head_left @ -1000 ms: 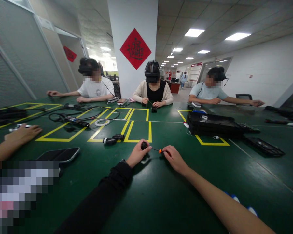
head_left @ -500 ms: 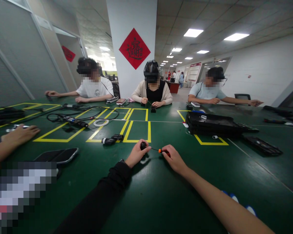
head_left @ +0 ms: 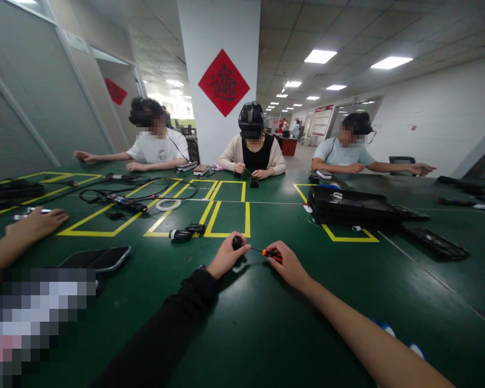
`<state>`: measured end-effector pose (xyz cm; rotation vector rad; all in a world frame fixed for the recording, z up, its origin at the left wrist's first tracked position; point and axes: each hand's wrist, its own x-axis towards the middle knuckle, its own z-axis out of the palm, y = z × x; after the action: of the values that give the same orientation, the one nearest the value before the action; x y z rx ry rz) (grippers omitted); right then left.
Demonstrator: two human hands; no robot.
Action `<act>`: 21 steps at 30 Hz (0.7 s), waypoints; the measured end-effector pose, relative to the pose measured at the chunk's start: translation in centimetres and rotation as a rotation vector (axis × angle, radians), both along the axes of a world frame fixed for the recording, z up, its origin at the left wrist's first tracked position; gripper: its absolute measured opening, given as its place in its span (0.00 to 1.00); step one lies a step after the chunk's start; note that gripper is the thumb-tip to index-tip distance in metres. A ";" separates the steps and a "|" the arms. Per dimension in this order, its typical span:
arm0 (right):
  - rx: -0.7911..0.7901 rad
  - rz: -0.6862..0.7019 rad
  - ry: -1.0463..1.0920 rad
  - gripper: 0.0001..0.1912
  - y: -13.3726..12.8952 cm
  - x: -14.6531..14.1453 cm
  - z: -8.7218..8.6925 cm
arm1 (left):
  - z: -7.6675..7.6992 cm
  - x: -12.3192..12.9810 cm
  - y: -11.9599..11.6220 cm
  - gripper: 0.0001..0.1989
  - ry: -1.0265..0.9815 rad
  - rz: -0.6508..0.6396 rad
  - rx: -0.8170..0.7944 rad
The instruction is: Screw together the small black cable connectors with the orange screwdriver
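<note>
Near the middle of the green table, my left hand is closed round a small round black object. My right hand grips the orange and black handle of a screwdriver. Its thin shaft points left, and the tip reaches the thumb side of my left hand, at the black object. Whether the tip touches the object is too small to tell. Two black cylindrical pieces with white parts lie beyond my left hand, to the left.
A large black tray-like case sits at the right, a flat dark part beside it. Black cables and a white ring lie at the left, with a co-worker's hand nearby. Three people sit across the table.
My right hand's fingers have shifted slightly on the screwdriver, and more of its orange and black handle shows. My left hand has stayed nearly still.
</note>
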<state>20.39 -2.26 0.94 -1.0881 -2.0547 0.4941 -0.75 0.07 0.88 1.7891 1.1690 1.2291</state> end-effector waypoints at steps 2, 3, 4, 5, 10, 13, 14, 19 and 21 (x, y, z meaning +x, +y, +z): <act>0.000 -0.019 -0.002 0.11 0.0 0.0 -0.1 | 0.0 0.0 0.0 0.11 0.004 -0.005 0.005; -0.001 -0.026 -0.009 0.11 0.0 0.0 -0.1 | 0.0 0.0 0.0 0.10 0.006 -0.006 0.008; -0.002 -0.031 -0.020 0.10 0.1 -0.1 -0.1 | 0.0 0.0 0.0 0.10 0.009 -0.007 0.010; -0.001 -0.037 -0.033 0.10 0.1 -0.1 -0.2 | 0.1 0.0 -0.1 0.10 0.012 -0.007 0.012; 0.001 -0.032 -0.078 0.14 0.0 -0.1 0.0 | 0.3 0.1 -0.2 0.11 0.003 -0.002 0.012; -0.023 -0.021 -0.068 0.10 -0.2 0.0 0.1 | 0.5 0.2 -0.3 0.10 -0.012 0.001 0.000; -0.032 -0.028 -0.058 0.09 -0.3 0.0 0.2 | 0.6 0.2 -0.4 0.10 -0.017 0.001 -0.006; -0.036 -0.059 -0.038 0.09 -0.2 0.0 0.2 | 0.5 0.2 -0.4 0.11 -0.063 -0.045 -0.094; -0.028 -0.044 -0.051 0.09 0.0 -0.1 0.2 | 0.3 0.2 -0.4 0.12 -0.097 -0.061 -0.123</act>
<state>20.33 -2.30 1.10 -1.1715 -2.0684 0.4790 -0.51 -0.29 1.21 1.6445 1.1034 1.1695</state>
